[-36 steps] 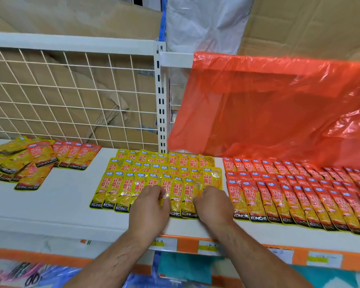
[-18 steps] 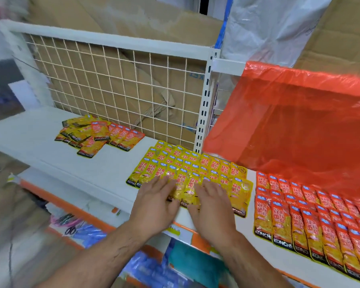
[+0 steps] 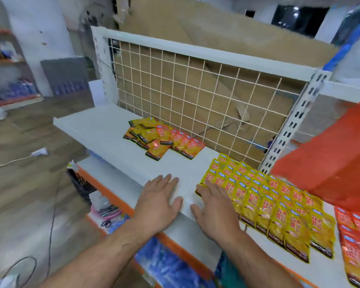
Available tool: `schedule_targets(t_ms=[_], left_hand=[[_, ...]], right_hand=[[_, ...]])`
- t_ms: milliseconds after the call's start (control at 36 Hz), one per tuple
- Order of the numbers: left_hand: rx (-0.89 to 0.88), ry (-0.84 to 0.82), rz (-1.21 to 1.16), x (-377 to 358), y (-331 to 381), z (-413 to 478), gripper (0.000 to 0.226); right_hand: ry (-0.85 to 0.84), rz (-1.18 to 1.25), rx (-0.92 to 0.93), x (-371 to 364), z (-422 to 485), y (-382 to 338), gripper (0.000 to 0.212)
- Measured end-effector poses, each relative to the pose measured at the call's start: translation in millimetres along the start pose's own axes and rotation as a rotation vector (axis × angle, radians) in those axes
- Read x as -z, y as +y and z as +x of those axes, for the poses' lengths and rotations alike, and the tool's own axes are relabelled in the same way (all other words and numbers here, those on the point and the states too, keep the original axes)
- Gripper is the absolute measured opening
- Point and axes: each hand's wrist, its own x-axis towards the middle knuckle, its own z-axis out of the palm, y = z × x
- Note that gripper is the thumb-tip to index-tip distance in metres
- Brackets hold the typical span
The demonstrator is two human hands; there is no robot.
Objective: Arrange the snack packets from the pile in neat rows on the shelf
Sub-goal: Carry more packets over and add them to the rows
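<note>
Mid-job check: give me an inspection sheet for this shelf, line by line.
Surface: white shelf, with a bare stretch between the pile and the rows.
Job's things: mixed pile of packets lies by the wire grid; yellow rows overlap neatly; red rows sit at far right.
Clutter: orange plastic sheet hangs over the shelf's back right.
Hands: left hand lies flat on bare shelf, holding nothing; right hand lies flat, fingers on the yellow rows' left edge.
Cables: white cable and dark cable on the floor at left.
Surroundings: cardboard behind the grid.
</note>
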Motion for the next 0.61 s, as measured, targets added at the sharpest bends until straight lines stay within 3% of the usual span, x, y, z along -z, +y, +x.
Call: schedule_targets(t_ms=[278,611], left_hand=[[-0.053,-0.119,0.086,45.4,-123.5,38.4,0.077],[-0.119,-0.163,-0.111,44.3,-143.6,98.7,0.056]], right_hand=[[-0.060,0.028,-0.063,-40.1,70.6,-108.2,0.059],[-0.079,0.003,-0.284,-56.2,128.8,-104.1,0.059]])
